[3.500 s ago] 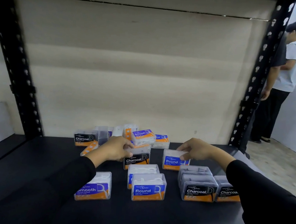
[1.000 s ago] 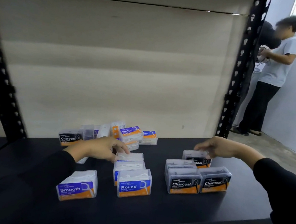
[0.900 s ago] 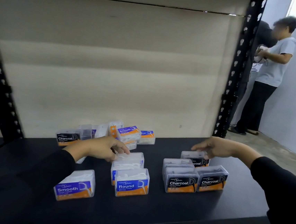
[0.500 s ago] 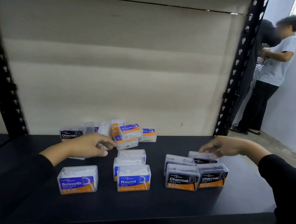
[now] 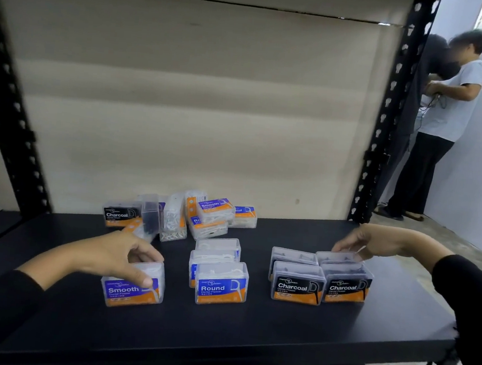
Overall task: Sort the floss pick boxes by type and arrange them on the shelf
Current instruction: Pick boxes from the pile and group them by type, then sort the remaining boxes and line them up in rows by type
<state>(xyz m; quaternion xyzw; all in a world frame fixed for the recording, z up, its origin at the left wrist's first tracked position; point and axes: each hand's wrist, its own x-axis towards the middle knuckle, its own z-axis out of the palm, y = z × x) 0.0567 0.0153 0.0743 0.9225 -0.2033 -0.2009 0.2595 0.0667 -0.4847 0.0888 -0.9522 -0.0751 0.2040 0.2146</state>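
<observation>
Smooth box (image 5: 132,286) under left grip (image 5: 120,256)

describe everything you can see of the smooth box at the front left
The Smooth box is a small clear plastic case with white floss picks showing through its top. Its front label is blue with white "Smooth" lettering over an orange band. It stands upright on the black shelf, label facing the camera, apart from the Round boxes to its right. The left hand rests on its top, thumb against the label.
</observation>
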